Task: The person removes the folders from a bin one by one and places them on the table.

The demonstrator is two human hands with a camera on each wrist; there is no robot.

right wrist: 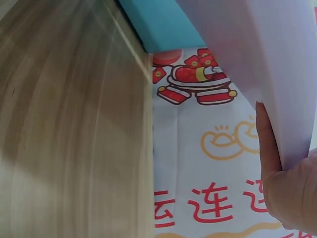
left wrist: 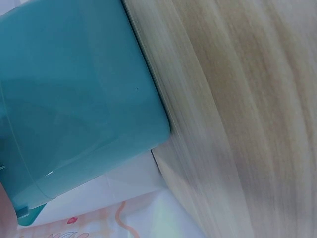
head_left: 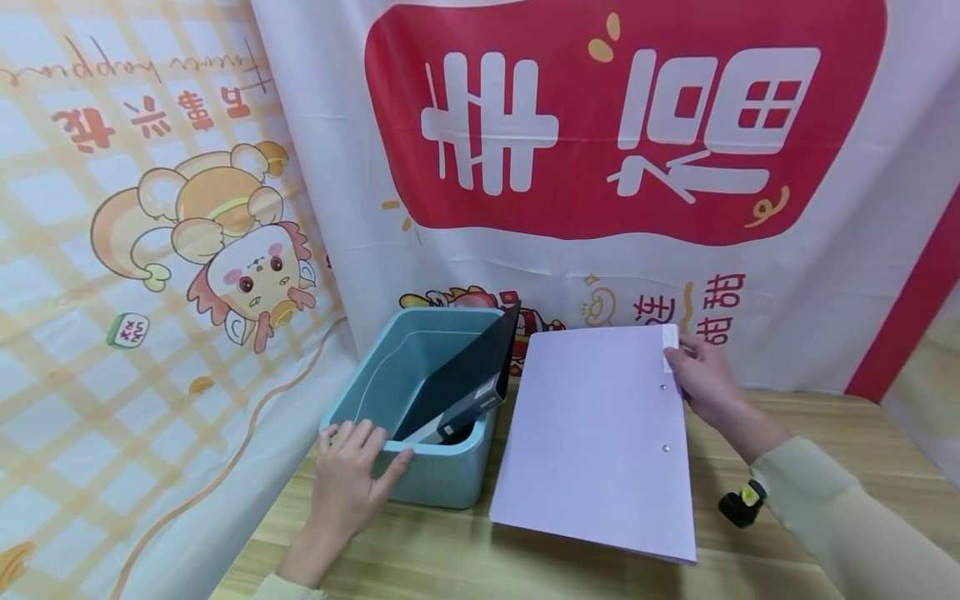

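A teal plastic bin [head_left: 442,475] stands on the wooden table [head_left: 465,558], with a black folder [head_left: 468,375] leaning inside it. My left hand [head_left: 348,475] rests on the bin's near rim, fingers laid over the edge and thumb along the front. A pale lilac folder [head_left: 600,425] lies tilted to the right of the bin. My right hand [head_left: 701,375] pinches its far right corner near the white tab. In the right wrist view a finger [right wrist: 265,144] lies under the lilac folder [right wrist: 257,54]. The left wrist view shows only the bin's wall [left wrist: 74,94].
A printed cloth backdrop [head_left: 600,167] hangs right behind the table. A cartoon-print cloth [head_left: 150,250] drapes down on the left. A small black and yellow object [head_left: 742,502] sits on the table under my right forearm. Bare wood [left wrist: 237,119] spreads in front of the bin.
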